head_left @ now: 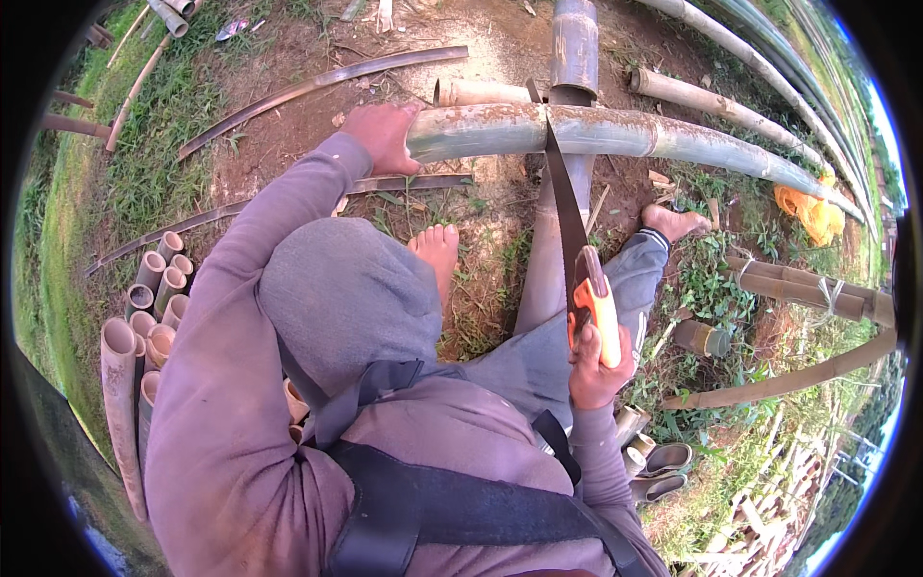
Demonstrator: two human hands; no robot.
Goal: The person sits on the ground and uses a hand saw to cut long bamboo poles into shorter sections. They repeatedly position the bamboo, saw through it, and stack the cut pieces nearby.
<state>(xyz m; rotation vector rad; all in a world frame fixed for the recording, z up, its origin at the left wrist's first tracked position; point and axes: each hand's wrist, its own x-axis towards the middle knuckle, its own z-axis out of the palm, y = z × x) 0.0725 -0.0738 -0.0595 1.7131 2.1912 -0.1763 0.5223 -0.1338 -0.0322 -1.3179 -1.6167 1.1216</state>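
Long bamboo pole (615,132), round and smooth, pale green with a brownish, scuffed top side, is lying crosswise on a thicker grayish bamboo log (574,53). The saw (567,207) has a long dark metal blade, tapered toward the tip, and its blade is right against the pole just about where the two cross. Chunky orange handle (600,322) on it, looks like plastic with a darker bit.

Right hand (598,370) has its fingers clamped around that handle, forearm coming up from the lower edge, blade angled up and slightly left. Left arm is stretched way forward, and the left hand (382,137) is up against the pole's cut left end, wrist bent a bit. Its fingers are partly hidden, so can't tell how tightly they're closed.

Pale, powdery sawdust (495,60) is scattered on the bare dirt beyond the pole. Thin, curved split strips (327,87) lie over to the left, and a cluster of hollow cut tubes (117,337) stands by the left arm. Crumpled yellow-orange plastic or cloth (810,213) sits near the pole's right end.
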